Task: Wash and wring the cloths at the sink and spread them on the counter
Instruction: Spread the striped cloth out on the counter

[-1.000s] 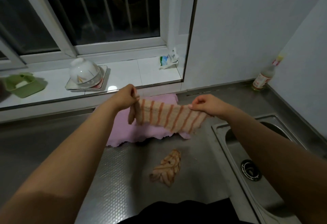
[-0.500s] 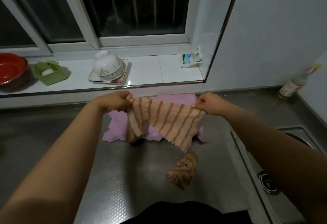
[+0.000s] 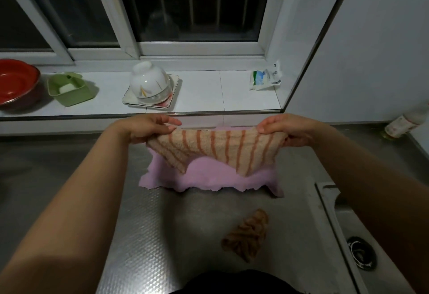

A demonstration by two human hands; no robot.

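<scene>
Left hand (image 3: 148,129) and right hand (image 3: 287,129) each pinching top corner of striped cloth (image 3: 218,150), grip clenched on fuzzy edge, cloth hanging stretched wide above table (image 3: 162,224). Cloth looking soft, tan with orange lines, bottom edge sagging in two points. Pink cloth (image 3: 209,177) lying flat behind it on table, edges wavy. Second striped cloth (image 3: 248,235) sitting crumpled in lump on shiny bumpy metal. Steel sink (image 3: 348,219) lying at right, round drain (image 3: 362,253) showing. White bowl (image 3: 148,82) sitting upside down on square plate (image 3: 173,101) on window sill
</scene>
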